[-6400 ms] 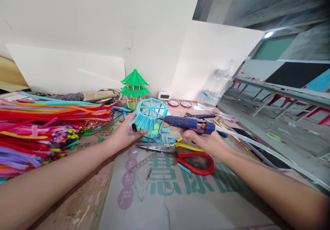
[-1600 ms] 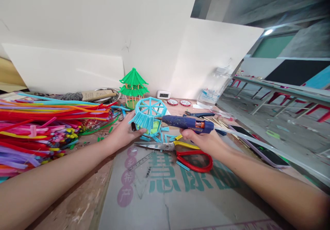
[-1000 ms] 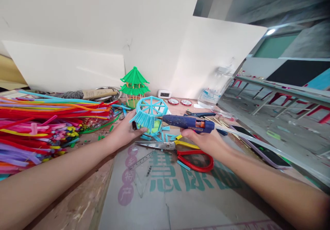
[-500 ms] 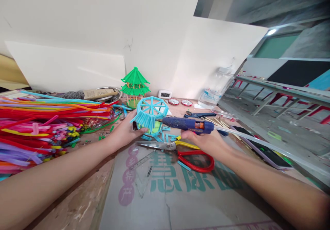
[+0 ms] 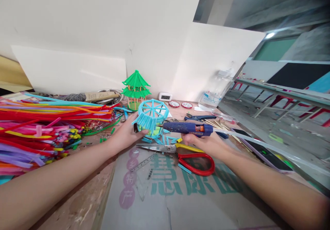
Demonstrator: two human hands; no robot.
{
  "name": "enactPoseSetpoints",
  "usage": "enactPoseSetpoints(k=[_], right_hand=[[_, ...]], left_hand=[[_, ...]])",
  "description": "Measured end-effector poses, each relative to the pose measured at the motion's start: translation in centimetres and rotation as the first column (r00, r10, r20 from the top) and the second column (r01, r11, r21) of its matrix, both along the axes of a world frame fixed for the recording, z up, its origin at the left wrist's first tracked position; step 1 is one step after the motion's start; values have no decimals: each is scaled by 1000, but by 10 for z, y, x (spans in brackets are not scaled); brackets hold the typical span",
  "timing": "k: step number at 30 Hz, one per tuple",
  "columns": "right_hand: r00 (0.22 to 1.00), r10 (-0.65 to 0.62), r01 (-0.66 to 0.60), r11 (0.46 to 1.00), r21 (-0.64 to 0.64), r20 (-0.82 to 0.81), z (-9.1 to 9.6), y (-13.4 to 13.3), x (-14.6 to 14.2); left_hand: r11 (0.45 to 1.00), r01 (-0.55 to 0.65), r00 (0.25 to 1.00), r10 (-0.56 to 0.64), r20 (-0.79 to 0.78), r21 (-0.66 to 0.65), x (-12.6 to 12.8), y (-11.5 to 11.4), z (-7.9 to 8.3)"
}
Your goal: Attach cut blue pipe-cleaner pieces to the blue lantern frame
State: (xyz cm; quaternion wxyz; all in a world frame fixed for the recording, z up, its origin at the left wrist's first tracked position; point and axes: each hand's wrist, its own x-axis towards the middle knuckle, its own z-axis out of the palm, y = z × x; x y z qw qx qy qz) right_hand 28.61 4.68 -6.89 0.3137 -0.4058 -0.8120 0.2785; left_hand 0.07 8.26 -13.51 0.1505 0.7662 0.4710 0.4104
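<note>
My left hand (image 5: pixel 127 134) is closed round the side of a small light-blue model (image 5: pixel 151 116) made of cut pipe-cleaner pieces, holding it upright on the table. My right hand (image 5: pixel 203 144) grips a blue glue gun (image 5: pixel 187 128) held level, its nozzle pointing left at the model's right side. A clear glue stick (image 5: pixel 257 144) trails out of the gun's back towards the right. Short blue cut pieces (image 5: pixel 165 140) lie scattered under the model.
Red-and-yellow-handled scissors (image 5: pixel 188 156) and a clear triangle ruler (image 5: pixel 141 178) lie on the printed cardboard sheet (image 5: pixel 180 202). A big pile of coloured pipe cleaners (image 5: pixel 43 127) fills the left. A green pagoda model (image 5: pixel 135 89), a small clock (image 5: pixel 165 96), a plastic bottle (image 5: pixel 213 92) and a phone (image 5: pixel 268 152) stand further off.
The glue gun has dipped slightly and stays pointed at the blue model. Both hands keep their grips. The camera view shifted a little.
</note>
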Motion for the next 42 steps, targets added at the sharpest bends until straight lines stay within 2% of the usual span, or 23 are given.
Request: enactPoseSetpoints(k=[4, 7, 11, 14, 19, 22, 25, 28, 31, 36, 39, 42], right_hand=[[997, 75, -76, 997, -10, -20, 5, 10, 13], [989, 95, -99, 995, -31, -109, 18, 21, 16], [987, -30, 16, 996, -88, -160, 35, 43, 11], [974, -90, 64, 989, -130, -209, 38, 68, 4], [960, -280, 280, 956, -89, 13, 33, 125, 2], [948, -304, 311, 948, -67, 94, 26, 157, 3], [927, -332, 346, 936, -58, 177, 9, 175, 1], [910, -326, 354, 933, -70, 254, -10, 180, 0], [904, -299, 338, 937, -83, 307, -18, 180, 5], [890, -252, 299, 952, -71, 380, -7, 173, 19], [880, -258, 280, 960, 3, 399, 1, 160, 27], [852, -306, 289, 951, 107, 424, 2, 134, 36]], left_hand=[[999, -37, 998, 37, -44, -18, 3, -3, 4], [1000, -28, 997, 28, -70, -4, 5, -5, 7], [1000, -7, 996, 8, -84, 6, 4, -6, 8], [999, -20, 996, 23, -89, 35, 3, -4, 6], [999, -36, 990, 37, -135, 15, 4, -2, 4], [997, -73, 985, 72, -155, 1, 5, -3, 5], [996, -89, 983, 87, -162, -3, 6, -4, 5], [997, -81, 985, 77, -154, -15, 5, -3, 4], [998, -57, 989, 55, -139, -10, 5, -1, 2], [998, -57, 990, 51, -130, -38, 4, 2, 1], [998, -45, 995, 41, -96, -39, 3, 2, 1], [998, -26, 998, 23, -56, -50, 4, 1, 3]])
